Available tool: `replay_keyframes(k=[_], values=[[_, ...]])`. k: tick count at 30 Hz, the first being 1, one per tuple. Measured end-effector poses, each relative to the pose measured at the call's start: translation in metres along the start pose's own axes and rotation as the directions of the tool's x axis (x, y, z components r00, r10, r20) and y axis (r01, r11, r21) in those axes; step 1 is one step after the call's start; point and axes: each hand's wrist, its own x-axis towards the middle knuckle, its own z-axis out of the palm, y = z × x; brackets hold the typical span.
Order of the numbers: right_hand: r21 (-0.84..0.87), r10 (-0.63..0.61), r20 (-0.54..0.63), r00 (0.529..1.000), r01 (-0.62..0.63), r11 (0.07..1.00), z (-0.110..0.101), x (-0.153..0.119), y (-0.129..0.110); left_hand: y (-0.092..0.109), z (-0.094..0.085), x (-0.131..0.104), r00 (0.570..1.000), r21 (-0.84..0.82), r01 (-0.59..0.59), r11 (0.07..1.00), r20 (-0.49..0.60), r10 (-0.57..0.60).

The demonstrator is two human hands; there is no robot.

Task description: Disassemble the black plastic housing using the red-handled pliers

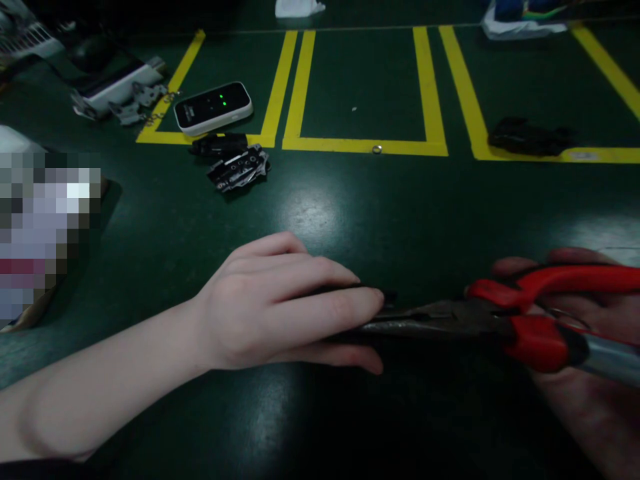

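Pliers (483,319): in the right hand (607,310), red grips, lower handle running on into grey-silver; nose points left, just above the desk (310,210).
Right hand: wrapped round both handles from behind, partly in shadow.
Jaws: nearly together where I can see them; tips go in under the fingers of the left hand (280,307), so can't tell what they bite on.
Left hand: back up, fingers stretched over a dark part (390,295), thumb below, pinching it.
Dark part: mostly covered by the fingers, one edge shows past the fingertips beside the plier nose; shape can't be read.
Device (214,108): black top, white sides, two green lights, across the yellow tape (367,146) at far left bay.
Black metal pieces (240,168): just in front of device, bunched together.
Ring (377,149): small, on middle bay's front strip.
Black lump (530,137): right bay, blurred.
Silvery brackets (137,103): left of device.
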Motion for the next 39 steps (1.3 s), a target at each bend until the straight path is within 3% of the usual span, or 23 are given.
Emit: replay_keyframes(k=[3,8,15,23,26,30,34,39], values=[[-0.121,0.064,-0.034,0.997,-0.068,0.99,0.005,0.0,-0.003,-0.001,0.001,-0.001,1.0,-0.019,-0.002,1.0,0.006,0.002],[-0.073,0.044,-0.064,0.997,-0.048,0.996,0.0,0.008,0.004,-0.001,0.004,0.001,0.999,-0.126,0.038,0.991,-0.015,-0.04],[-0.099,0.125,-0.084,0.989,-0.133,0.986,0.016,-0.008,-0.006,0.004,0.009,0.003,0.992,-0.161,0.091,0.983,-0.071,-0.103],[-0.175,-0.067,-0.059,0.996,0.056,0.983,0.011,0.0,-0.002,0.002,0.012,0.005,0.974,-0.327,0.189,0.926,-0.059,-0.22],[-0.173,-0.137,-0.061,0.989,0.125,0.977,0.007,0.004,0.0,0.003,0.012,0.006,0.96,-0.436,0.246,0.866,-0.013,-0.279],[-0.125,-0.01,-0.072,0.997,0.001,0.992,0.015,-0.003,-0.005,0.003,0.011,0.008,0.948,-0.52,0.293,0.803,0.046,-0.316],[-0.096,-0.011,-0.113,0.994,0.0,0.995,0.022,-0.007,-0.007,0.004,0.009,0.009,0.934,-0.549,0.333,0.767,0.082,-0.347],[-0.093,-0.078,-0.097,0.992,0.069,0.993,0.008,-0.001,0.001,0.004,0.007,0.01,0.915,-0.616,0.391,0.684,0.181,-0.359]])
